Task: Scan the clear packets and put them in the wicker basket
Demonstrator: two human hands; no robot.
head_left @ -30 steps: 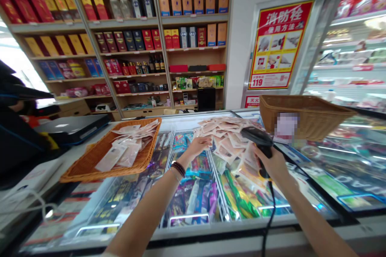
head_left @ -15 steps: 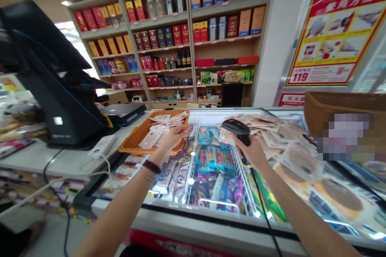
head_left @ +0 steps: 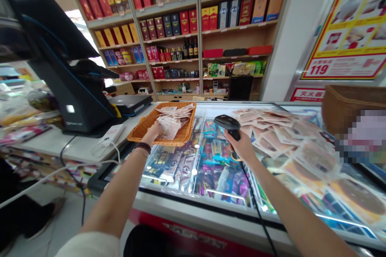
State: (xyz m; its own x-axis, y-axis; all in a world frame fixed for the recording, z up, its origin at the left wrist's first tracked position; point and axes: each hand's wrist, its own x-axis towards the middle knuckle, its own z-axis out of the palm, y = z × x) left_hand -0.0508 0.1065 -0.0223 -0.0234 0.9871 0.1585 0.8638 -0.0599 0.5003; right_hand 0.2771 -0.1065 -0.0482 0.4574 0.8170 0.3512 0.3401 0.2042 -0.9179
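My left hand (head_left: 154,131), with a beaded bracelet at the wrist, reaches into an orange wicker basket (head_left: 139,131). Its fingers are closed on the left edge of a clear, flat packet (head_left: 169,127); the fingertips are partly hidden. More pale packets (head_left: 181,110) lie behind it in the basket. In my right hand (head_left: 241,145) is a black barcode scanner (head_left: 227,122), gripped by its handle above the freezer's glass top. Its black cord hangs down toward me. To the right of the scanner, a spread of flat packets (head_left: 274,136) covers the glass.
Under the glass of the chest freezer (head_left: 187,211) lie colourful wrapped packs. A black checkout terminal (head_left: 66,72) and a white cable (head_left: 75,166) are on the left. A brown box (head_left: 350,104) stands at right. Shelves of boxed goods (head_left: 169,40) line the back.
My left hand has moved left and closed on a packet inside the basket. My right hand still holds the scanner, now a little further left in view. The camera view has shifted slightly.
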